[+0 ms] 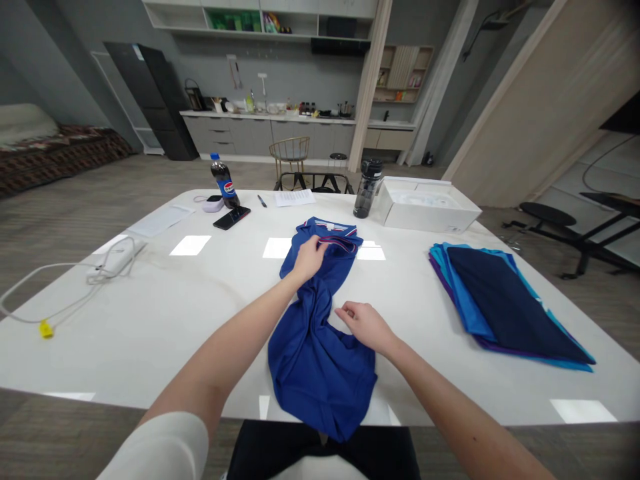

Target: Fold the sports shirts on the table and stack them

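Observation:
A blue polo shirt [320,373] lies bunched and twisted lengthwise on the white table, its collar at the far end and its lower part hanging slightly over the near edge. My left hand [309,259] is closed on the shirt near the collar, pinching the cloth beside a striped red-and-white trim. Just right of the shirt's narrow middle, my right hand [364,324] has its fingers curled together, with no cloth visible in them. Part of the shirt lies beneath my right wrist.
Folded blue and purple garments [515,300] are stacked at right. Behind stand a white box [430,207], a dark water bottle [367,190] and a cola bottle [226,183] near a phone [232,218]. A power strip [115,260] with a cable lies at left.

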`<state>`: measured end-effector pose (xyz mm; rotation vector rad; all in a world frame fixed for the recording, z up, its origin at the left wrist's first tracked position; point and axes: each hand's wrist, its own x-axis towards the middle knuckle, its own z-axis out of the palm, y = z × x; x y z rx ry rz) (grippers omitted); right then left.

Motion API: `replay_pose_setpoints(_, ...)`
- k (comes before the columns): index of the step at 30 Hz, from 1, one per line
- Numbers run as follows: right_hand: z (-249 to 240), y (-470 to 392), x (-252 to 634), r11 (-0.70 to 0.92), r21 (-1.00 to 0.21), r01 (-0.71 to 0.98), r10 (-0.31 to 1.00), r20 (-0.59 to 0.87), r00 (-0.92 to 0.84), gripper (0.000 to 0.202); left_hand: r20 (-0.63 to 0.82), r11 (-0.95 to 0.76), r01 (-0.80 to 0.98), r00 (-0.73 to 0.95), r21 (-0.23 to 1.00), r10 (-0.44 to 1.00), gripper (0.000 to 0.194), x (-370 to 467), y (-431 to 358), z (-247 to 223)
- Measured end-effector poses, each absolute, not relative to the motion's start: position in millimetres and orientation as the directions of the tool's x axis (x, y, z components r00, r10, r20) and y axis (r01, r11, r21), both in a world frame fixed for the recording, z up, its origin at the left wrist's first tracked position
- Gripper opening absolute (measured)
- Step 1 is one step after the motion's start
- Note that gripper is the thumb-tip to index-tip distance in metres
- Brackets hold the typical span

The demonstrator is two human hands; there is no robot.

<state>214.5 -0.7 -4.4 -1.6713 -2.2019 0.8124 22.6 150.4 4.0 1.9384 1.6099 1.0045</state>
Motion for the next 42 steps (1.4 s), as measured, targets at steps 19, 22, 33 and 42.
replay_pose_setpoints(19,-21.2,104.9,161.9,0.177,-0.572,0.801,0.984,0.077,-0.162,0.028,0.398,-0.015,0.639,-0.460,0.769,0.794,0.034,-197.2,148.7,-35.8)
replay_pose_setpoints(22,-20.0,125.1,136.2,0.248,-0.581,0.775,0.969,0.143,-0.203,0.040,0.279,-0.136,0.832,-0.023,0.538,0.960,0.036,-155.8,166.1,-38.4)
replay_pose_setpoints(33,-29.0,159.1,94.5,0.261,-0.359,0.896,0.965,0.064,-0.255,0.024,0.005,0.015,0.951,-0.017,0.310,1.000,0.074,-119.6,183.3,-65.3)
replay_pose_setpoints(42,-9.3,176.1,305.6,-0.285,-0.546,0.788,0.845,0.245,0.475,0.038,0.001,0.037,0.947,-0.039,0.320,0.999,0.072,-119.5,186.7,-65.9)
